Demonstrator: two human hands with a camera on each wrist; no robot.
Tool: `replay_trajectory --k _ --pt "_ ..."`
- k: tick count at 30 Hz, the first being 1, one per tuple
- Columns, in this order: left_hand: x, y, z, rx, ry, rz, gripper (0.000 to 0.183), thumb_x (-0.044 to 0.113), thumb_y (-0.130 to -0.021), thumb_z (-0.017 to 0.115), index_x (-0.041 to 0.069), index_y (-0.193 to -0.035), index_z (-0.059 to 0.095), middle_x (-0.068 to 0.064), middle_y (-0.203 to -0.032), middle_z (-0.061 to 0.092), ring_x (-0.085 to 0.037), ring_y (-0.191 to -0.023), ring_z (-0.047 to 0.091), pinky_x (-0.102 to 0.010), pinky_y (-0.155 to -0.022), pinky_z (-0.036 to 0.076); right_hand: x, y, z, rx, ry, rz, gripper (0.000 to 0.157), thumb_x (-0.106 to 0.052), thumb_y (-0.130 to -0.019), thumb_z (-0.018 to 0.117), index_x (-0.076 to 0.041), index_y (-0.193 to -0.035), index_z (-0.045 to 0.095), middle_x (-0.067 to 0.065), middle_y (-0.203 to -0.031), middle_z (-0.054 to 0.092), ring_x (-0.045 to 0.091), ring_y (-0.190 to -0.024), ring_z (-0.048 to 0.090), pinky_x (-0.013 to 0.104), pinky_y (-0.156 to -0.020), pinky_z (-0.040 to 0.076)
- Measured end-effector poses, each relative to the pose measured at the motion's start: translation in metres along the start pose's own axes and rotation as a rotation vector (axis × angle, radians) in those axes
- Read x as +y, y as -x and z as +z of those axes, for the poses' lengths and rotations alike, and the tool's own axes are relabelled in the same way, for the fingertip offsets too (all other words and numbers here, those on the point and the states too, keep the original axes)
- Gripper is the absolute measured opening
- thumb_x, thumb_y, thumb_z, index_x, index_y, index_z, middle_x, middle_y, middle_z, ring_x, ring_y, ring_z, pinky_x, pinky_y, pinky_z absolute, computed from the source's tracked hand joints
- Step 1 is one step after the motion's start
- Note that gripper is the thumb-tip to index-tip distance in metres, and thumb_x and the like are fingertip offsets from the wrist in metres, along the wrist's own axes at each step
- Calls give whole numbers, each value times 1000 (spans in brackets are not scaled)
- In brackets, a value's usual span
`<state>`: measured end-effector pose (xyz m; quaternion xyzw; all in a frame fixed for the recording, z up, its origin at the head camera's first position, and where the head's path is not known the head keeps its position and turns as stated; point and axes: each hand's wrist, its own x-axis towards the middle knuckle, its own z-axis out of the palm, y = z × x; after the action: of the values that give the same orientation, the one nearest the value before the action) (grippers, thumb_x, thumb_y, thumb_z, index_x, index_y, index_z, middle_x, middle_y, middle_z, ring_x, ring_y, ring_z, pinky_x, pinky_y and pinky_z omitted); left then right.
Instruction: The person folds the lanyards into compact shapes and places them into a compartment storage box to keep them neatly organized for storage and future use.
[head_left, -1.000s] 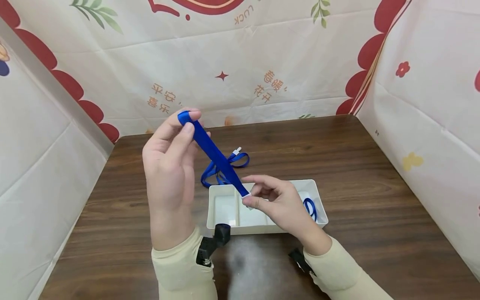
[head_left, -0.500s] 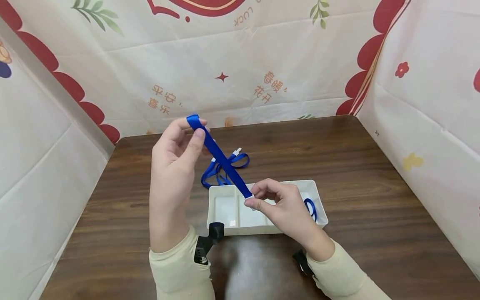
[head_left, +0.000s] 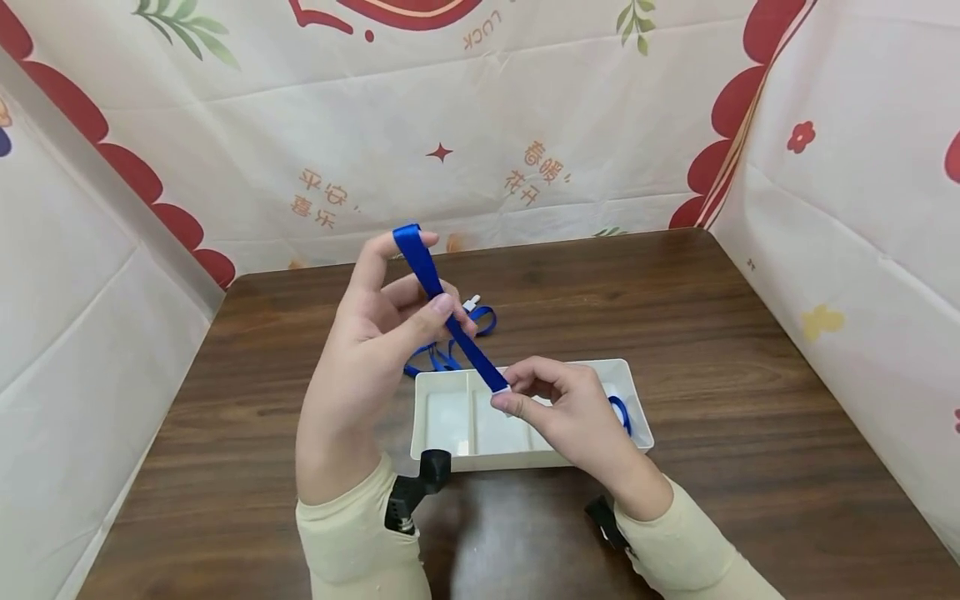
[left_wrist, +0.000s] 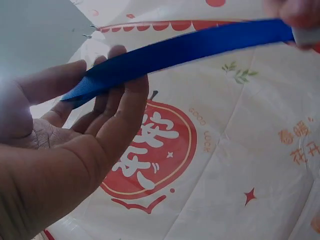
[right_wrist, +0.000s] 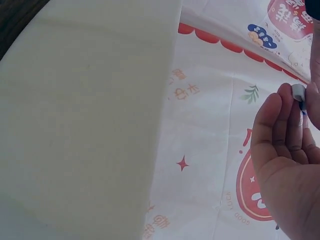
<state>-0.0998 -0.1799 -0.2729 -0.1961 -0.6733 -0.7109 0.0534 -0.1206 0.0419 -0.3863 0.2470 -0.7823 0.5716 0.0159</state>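
A flat blue lanyard point(head_left: 476, 357) is stretched on a slant between the two hands. Its upper bend loops over the raised index finger of my left hand point(head_left: 360, 358), whose thumb presses the strap lower down against the other fingers. At the lower end, my right hand point(head_left: 566, 408) pinches the white plastic piece between thumb and index finger, above the tray. In the left wrist view the lanyard point(left_wrist: 180, 54) runs from the left fingers to the right fingertips. The right wrist view shows the white plastic piece point(right_wrist: 298, 92) at the fingertips.
Below the hands stands a white divided tray point(head_left: 487, 462) on the wooden table point(head_left: 712, 367). A blue coil point(head_left: 621, 412) lies in its right compartment. Behind the tray rests another blue lanyard point(head_left: 486, 323) with a white clip. Printed cloth point(head_left: 420, 108) hangs around the table.
My left hand has shifted right, and its thumb has slid down the strap while the index finger stays in the loop. The right hand keeps its pinch, having moved slightly right.
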Motion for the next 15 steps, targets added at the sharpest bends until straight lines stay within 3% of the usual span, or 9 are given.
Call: replay_trajectory --k 6,11,15 --pt "3 3 5 -91 87 10 46 -3 -106 53 24 -143 51 -11 -103 69 -29 -93 76 -49 -91 64 1 -7 -6 107 118 -31 13 -11 -88 87 -12 -98 79 -2 -84 79 8 -79 73 25 -76 59" --pt "3 5 7 -152 53 17 56 -2 -106 56 24 -154 44 -20 -106 72 -31 -105 77 -49 -97 62 2 -9 -11 142 113 -8 13 -11 -87 88 -11 -97 79 0 -84 78 7 -78 72 22 -78 59" --pt "4 8 9 -224 39 63 63 -1 -105 60 27 -158 41 -24 -108 68 -35 -112 71 -47 -107 58 1 -9 -14 162 120 8 12 -13 -88 87 -12 -98 79 0 -84 77 8 -79 71 21 -81 59"
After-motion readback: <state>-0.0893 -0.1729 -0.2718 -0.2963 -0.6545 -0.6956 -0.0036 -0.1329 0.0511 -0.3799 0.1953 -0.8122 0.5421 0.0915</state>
